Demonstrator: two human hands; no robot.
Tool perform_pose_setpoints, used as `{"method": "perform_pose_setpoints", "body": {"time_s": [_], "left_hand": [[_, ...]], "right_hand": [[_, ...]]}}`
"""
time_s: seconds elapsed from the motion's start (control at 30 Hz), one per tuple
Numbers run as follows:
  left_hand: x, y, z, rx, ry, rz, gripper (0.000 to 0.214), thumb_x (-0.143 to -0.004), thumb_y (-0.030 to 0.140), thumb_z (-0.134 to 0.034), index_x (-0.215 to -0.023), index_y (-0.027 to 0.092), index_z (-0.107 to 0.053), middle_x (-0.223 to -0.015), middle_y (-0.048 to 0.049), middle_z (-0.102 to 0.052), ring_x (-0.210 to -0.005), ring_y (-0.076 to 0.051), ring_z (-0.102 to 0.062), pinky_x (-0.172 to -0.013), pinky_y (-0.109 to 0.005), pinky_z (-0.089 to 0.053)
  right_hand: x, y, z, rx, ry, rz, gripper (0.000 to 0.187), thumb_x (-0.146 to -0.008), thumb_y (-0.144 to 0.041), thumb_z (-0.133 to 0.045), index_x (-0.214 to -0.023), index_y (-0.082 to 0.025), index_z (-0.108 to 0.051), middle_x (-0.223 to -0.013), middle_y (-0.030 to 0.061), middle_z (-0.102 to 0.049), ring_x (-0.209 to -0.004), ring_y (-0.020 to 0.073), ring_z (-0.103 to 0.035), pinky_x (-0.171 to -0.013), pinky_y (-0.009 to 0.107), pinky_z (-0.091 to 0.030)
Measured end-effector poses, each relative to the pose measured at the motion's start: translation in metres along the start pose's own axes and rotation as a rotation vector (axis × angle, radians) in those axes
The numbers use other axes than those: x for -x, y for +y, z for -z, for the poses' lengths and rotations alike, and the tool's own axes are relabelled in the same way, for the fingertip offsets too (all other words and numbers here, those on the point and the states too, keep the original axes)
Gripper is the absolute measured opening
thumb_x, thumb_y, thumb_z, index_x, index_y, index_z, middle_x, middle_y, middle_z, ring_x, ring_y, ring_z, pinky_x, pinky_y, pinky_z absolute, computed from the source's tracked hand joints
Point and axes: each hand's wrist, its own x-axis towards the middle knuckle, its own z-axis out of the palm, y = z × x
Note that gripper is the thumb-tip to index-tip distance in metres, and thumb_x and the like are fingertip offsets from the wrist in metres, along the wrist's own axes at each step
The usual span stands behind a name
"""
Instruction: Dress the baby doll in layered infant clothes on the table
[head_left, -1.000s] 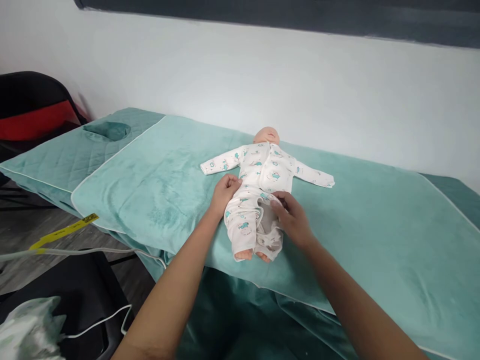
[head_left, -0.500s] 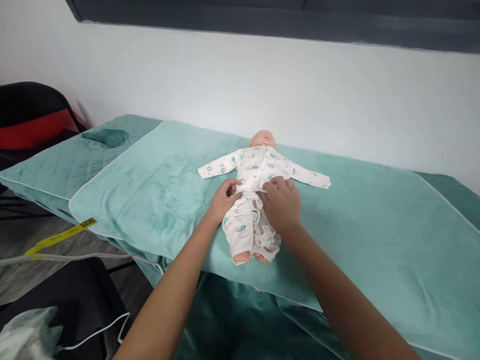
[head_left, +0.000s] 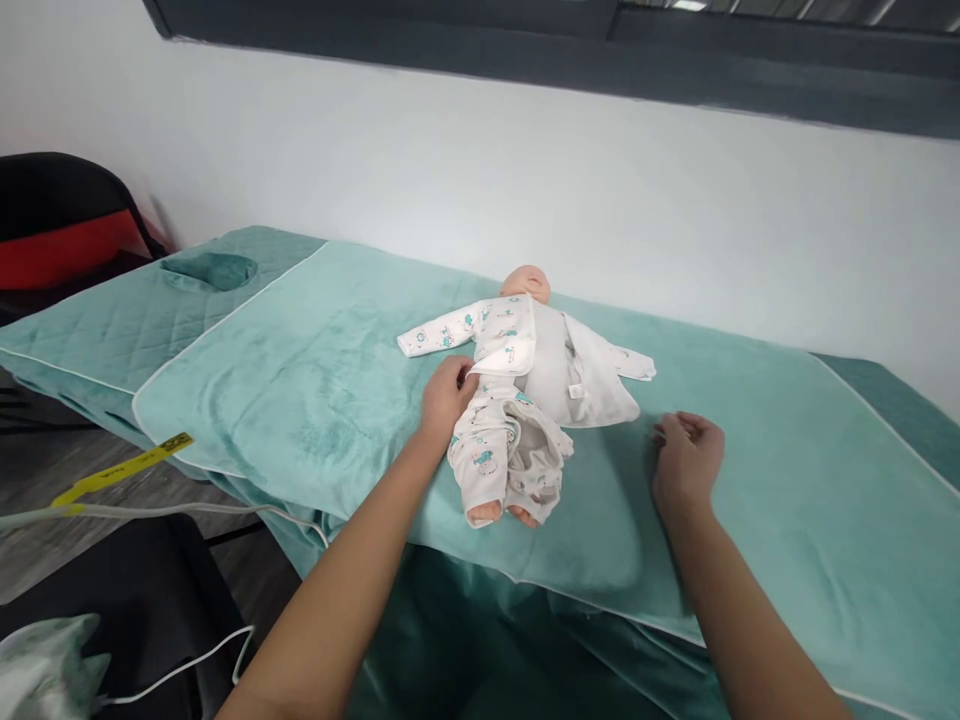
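A baby doll (head_left: 526, 281) lies on its back, dressed in a white printed baby shirt (head_left: 506, 330) and matching baby pants (head_left: 480, 450). The shirt's right front panel is folded open to the right, showing its plain inside and a small label. Beside the doll's waist, my left hand (head_left: 448, 398) is closed at the shirt's lower left hem, with its fingertips partly hidden. To the right of the opened panel, my right hand (head_left: 688, 458) hovers over the sheet, apart from the shirt. Its fingers are loosely curled and hold nothing. One pants leg is bunched and gaping.
A green sheet (head_left: 300, 370) covers the bed, which stands against a white wall (head_left: 480, 160). Chairs (head_left: 67, 215) are at the left. A cable (head_left: 225, 508) with a yellow tag (head_left: 124, 474) runs past the bed's front left edge.
My right hand has left the shirt hem and moved right. The shirt's right front panel has opened outward. My left hand stays at the left hem.
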Motion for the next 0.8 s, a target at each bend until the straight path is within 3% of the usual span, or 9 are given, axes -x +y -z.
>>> {"method": "perform_pose_setpoints", "body": {"time_s": [0.1,0.2,0.3,0.4,0.5,0.6,0.7,0.77,0.8], "left_hand": [[-0.002,0.002,0.002,-0.015,0.093,0.100,0.025,-0.089,0.034,-0.054,-0.068,0.020,-0.054,-0.064,0.0015,-0.055,-0.064,-0.015,-0.050,-0.062,-0.028,-0.036],[-0.001,0.001,0.008,-0.036,0.207,0.162,0.036,-0.095,0.036,-0.043,-0.062,0.021,-0.043,-0.059,0.0017,-0.048,-0.061,-0.015,-0.047,-0.061,-0.028,-0.036],[0.001,-0.003,0.015,-0.072,0.315,0.197,0.030,-0.092,0.029,-0.043,-0.063,0.022,-0.042,-0.066,0.0001,-0.050,-0.069,-0.017,-0.051,-0.068,-0.030,-0.041],[0.000,-0.009,0.023,-0.125,0.385,0.194,0.008,-0.083,0.017,-0.051,-0.076,0.021,-0.050,-0.089,-0.0042,-0.056,-0.091,-0.020,-0.056,-0.085,-0.034,-0.045],[-0.006,-0.014,0.029,-0.179,0.353,0.172,0.025,-0.077,0.010,-0.054,-0.100,0.020,-0.057,-0.111,-0.0087,-0.056,-0.105,-0.022,-0.057,-0.092,-0.036,-0.046],[-0.014,-0.016,0.031,-0.352,0.169,0.108,0.035,-0.079,0.016,-0.059,-0.114,0.023,-0.059,-0.124,-0.0107,-0.055,-0.113,-0.027,-0.057,-0.095,-0.039,-0.046],[-0.021,-0.017,0.030,-0.401,0.060,0.055,0.022,-0.079,0.025,-0.064,-0.101,0.025,-0.064,-0.114,-0.0094,-0.061,-0.113,-0.029,-0.055,-0.097,-0.040,-0.043],[-0.025,-0.019,0.031,-0.324,0.108,0.060,0.005,-0.081,0.028,-0.062,-0.085,0.024,-0.063,-0.100,-0.0083,-0.063,-0.106,-0.027,-0.057,-0.094,-0.038,-0.043],[-0.027,-0.021,0.032,-0.285,0.148,0.072,0.009,-0.084,0.029,-0.060,-0.078,0.023,-0.060,-0.092,-0.0075,-0.062,-0.100,-0.026,-0.057,-0.090,-0.036,-0.043]], "right_hand": [[0.017,-0.004,-0.002,0.249,-0.094,0.061,0.029,-0.075,-0.043,-0.064,-0.093,-0.021,-0.058,-0.080,0.0012,-0.062,-0.068,0.0163,-0.057,-0.065,0.031,-0.045],[0.031,-0.015,-0.006,0.408,-0.304,0.143,0.025,-0.080,-0.042,-0.058,-0.092,-0.021,-0.062,-0.081,0.0037,-0.067,-0.071,0.0187,-0.060,-0.069,0.033,-0.045],[0.037,-0.017,-0.005,0.501,-0.412,0.231,0.024,-0.083,-0.040,-0.054,-0.094,-0.022,-0.064,-0.087,0.0049,-0.070,-0.077,0.0205,-0.063,-0.073,0.034,-0.045],[0.039,-0.014,-0.003,0.564,-0.463,0.305,0.023,-0.085,-0.038,-0.051,-0.093,-0.022,-0.065,-0.088,0.0050,-0.070,-0.079,0.0211,-0.062,-0.073,0.034,-0.045],[0.040,-0.012,-0.001,0.583,-0.486,0.360,0.022,-0.085,-0.036,-0.049,-0.091,-0.022,-0.065,-0.089,0.0046,-0.069,-0.079,0.0206,-0.061,-0.072,0.033,-0.044],[0.041,-0.012,-0.002,0.585,-0.487,0.393,0.022,-0.085,-0.035,-0.049,-0.091,-0.022,-0.065,-0.091,0.0048,-0.069,-0.079,0.0202,-0.061,-0.072,0.033,-0.044],[0.041,-0.011,-0.002,0.594,-0.484,0.425,0.023,-0.085,-0.035,-0.048,-0.092,-0.021,-0.065,-0.094,0.0061,-0.069,-0.080,0.0206,-0.061,-0.072,0.033,-0.045],[0.041,-0.011,-0.002,0.602,-0.484,0.440,0.023,-0.086,-0.036,-0.048,-0.091,-0.022,-0.066,-0.096,0.0067,-0.070,-0.081,0.0212,-0.062,-0.072,0.033,-0.044],[0.041,-0.011,-0.002,0.604,-0.482,0.441,0.024,-0.086,-0.036,-0.048,-0.091,-0.022,-0.066,-0.096,0.0068,-0.070,-0.081,0.0214,-0.062,-0.071,0.034,-0.044]]}}
